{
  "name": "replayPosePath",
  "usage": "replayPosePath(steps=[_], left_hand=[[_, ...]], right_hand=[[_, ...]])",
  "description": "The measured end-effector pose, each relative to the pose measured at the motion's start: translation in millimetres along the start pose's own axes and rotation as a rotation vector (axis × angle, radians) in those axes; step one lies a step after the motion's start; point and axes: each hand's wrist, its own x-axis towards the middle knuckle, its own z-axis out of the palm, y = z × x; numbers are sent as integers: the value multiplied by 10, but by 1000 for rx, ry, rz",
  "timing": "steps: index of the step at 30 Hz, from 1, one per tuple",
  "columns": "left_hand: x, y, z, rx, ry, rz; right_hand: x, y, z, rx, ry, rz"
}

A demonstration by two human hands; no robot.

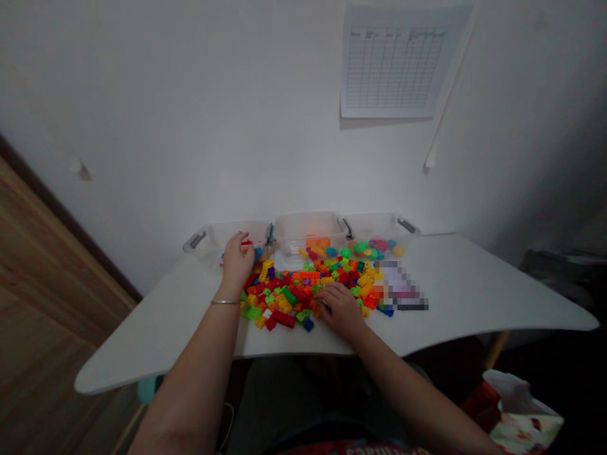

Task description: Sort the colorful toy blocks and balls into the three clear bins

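My left hand is over the near side of the left clear plastic bin. Its thumb and fingers are bent around a small red building brick. A mixed heap of colourful building bricks lies in front of the bins. At the right part of this heap, my right hand rests palm down with curled fingers among the bricks. Whatever its fingertips grip is hidden. Blue and red pieces show inside the left bin, partly covered by my left hand.
The middle clear bin holds orange and yellow pieces; the right bin holds rounded coloured pieces. A blurred flat device lies right of the heap. The white table has a curved front edge. A bag stands below, at right.
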Motion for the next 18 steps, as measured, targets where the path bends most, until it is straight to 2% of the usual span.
replayPosePath(steps=[3, 8, 10, 13, 18], left_hand=[[-281, 135, -56, 57, -58, 99], [-963, 384, -39, 223, -350, 239], [-1138, 449, -7, 234, -403, 245], [-1247, 501, 40, 247, -440, 259], [-1267, 523, 87, 256, -455, 244]], right_hand=[[-7, 7, 6, -8, -4, 4], [-14, 7, 1, -9, 4, -2], [-16, 6, 3, -9, 11, -3], [-16, 5, 8, -8, 7, 3], [-10, 0, 8, -22, -6, 6]])
